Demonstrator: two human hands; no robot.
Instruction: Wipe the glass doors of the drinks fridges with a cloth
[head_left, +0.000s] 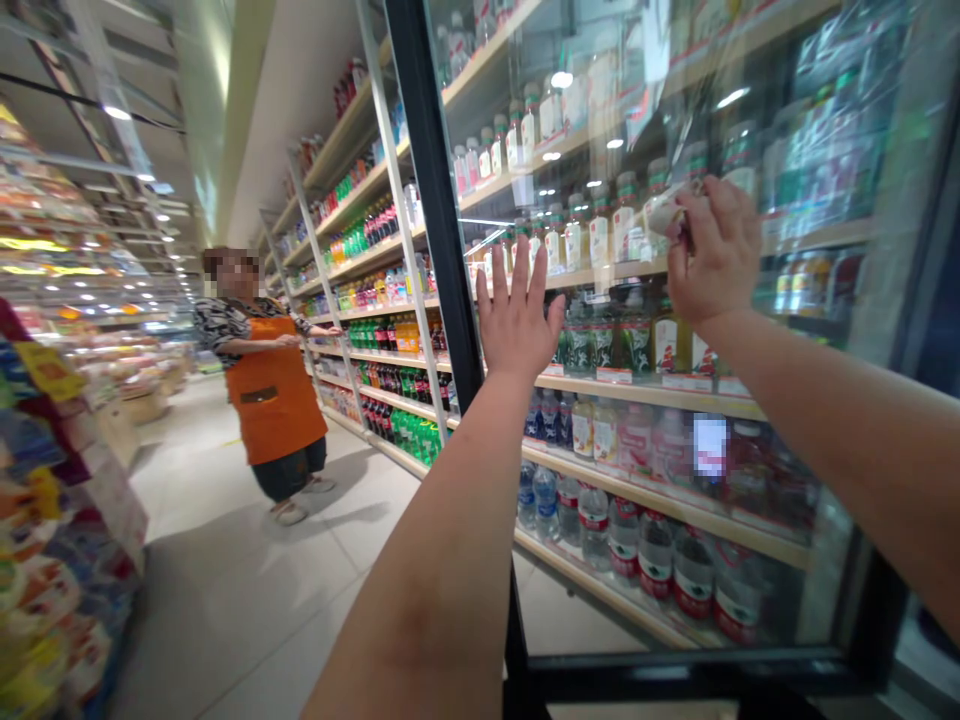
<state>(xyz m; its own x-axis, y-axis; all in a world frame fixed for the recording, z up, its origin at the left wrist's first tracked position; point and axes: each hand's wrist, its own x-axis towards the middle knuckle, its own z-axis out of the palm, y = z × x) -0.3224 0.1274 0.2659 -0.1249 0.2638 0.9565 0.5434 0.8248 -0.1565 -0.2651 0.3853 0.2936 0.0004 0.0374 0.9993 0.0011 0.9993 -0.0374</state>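
Observation:
My left hand [517,318] lies flat with its fingers spread against the glass door [555,690], close to the door's black side frame [442,215]. Higher up and to the right, my right hand [716,250] has its fingers bent around a crumpled whitish cloth [664,210] at the glass. Part of the cloth is hidden by the fingers. Through the pane show shelves of drinks, among them juice bottles [600,235] with white labels and large water bottles [655,565] with red labels.
A person in an orange apron [274,385] stands in the aisle at left, an arm reaching toward the open drink shelves [390,320]. Colourful packaged goods [52,560] are stacked at the near left. Pale floor tiles [225,600] run between them and the door.

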